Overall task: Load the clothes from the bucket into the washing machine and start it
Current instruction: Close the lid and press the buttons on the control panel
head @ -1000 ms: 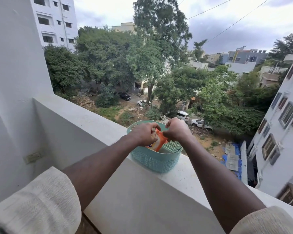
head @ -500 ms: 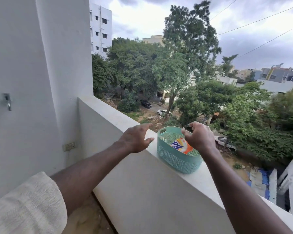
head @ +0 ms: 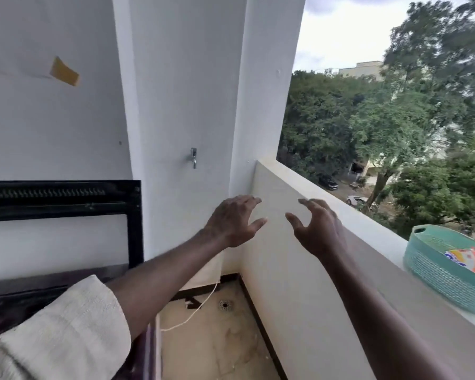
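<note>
My left hand and my right hand hover in the air in front of the balcony's inner corner, both empty with fingers spread and curled. A teal perforated basket stands on the parapet ledge at the far right, well apart from my right hand. An orange and white detergent packet lies inside it. No bucket, clothes or washing machine show in the head view.
The white parapet wall runs from the corner toward the right. A black window frame is on the left wall, a metal hook on the pillar. Below are the tiled floor, a white cord and a floor drain.
Both hands let go of the detergent packet, leaving it in the basket, and drew away to the left. My view swung left, so the basket now sits at the right edge.
</note>
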The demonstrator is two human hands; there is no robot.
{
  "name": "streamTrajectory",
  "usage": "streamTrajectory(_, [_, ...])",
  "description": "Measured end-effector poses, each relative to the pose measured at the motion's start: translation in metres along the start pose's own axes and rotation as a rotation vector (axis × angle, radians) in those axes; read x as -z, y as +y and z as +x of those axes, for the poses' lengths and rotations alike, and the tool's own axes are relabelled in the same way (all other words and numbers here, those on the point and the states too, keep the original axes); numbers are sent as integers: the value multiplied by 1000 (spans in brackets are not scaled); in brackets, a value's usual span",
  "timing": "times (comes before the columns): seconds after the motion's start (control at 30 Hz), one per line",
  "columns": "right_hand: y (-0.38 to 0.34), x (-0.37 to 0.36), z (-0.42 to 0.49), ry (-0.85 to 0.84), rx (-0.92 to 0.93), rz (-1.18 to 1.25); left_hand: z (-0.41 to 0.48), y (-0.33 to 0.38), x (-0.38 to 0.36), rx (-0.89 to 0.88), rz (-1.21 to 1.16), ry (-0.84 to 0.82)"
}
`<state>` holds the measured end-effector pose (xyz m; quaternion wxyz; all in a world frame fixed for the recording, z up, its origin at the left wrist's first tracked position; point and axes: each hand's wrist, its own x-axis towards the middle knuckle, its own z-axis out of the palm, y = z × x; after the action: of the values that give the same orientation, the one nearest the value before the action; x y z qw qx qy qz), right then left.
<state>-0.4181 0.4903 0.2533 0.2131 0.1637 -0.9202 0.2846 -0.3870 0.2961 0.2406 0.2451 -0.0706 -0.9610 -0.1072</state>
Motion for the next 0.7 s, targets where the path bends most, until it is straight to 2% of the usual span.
streamTrajectory(0.37, [-237,-144,-66,-189,235,142,-185,-216,112,275,212,-7])
streamTrajectory(0.53, [-311,-182,-84,-317,350,144,-236,-276,145,424,232,5])
streamTrajectory(0.7, [-353,-204,-81,-365,451,141,-258,-302,160,535,252,-5])
